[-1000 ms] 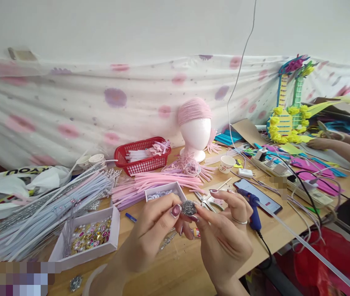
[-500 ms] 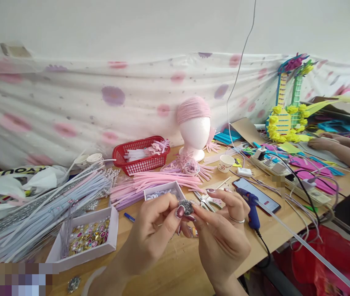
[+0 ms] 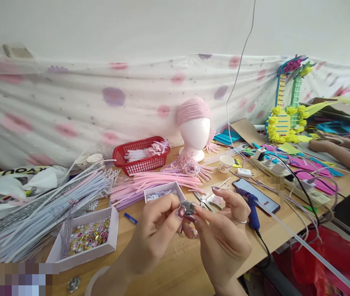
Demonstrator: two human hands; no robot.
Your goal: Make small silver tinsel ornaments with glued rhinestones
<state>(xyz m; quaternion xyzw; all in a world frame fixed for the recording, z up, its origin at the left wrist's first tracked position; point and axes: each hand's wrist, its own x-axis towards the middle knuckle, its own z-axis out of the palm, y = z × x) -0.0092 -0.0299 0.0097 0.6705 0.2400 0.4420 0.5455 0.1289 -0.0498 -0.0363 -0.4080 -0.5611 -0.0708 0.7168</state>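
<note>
Between my fingertips, over the middle of the wooden table, is a small round silver-grey ornament (image 3: pixel 187 208) with a rough, glittery surface. My left hand (image 3: pixel 158 230) pinches its left side between thumb and forefinger. On the other side, my right hand (image 3: pixel 224 238) grips the edge with thumb and forefinger, its other fingers partly raised. The ornament's underside is hidden. A similar silver ornament (image 3: pixel 74 283) lies on the table at the lower left. Just behind my hands are a small white box (image 3: pixel 179 190) of pale rings and a pair of scissors (image 3: pixel 207 202).
A white box (image 3: pixel 113 238) of gold and pink beads stands left, beside bundled pale stems (image 3: pixel 54 213). Behind are a red basket (image 3: pixel 125 167) and a foam head (image 3: pixel 195 133). Right lie a blue glue gun (image 3: pixel 253 211), phone (image 3: pixel 267 201) and power strip (image 3: pixel 313 196). Another person's arms (image 3: pixel 341 152) rest far right.
My hands, still holding the ornament, have shifted very slightly right. The raised fingers of my right hand have moved a little. The other person's hand at the far right has moved slightly.
</note>
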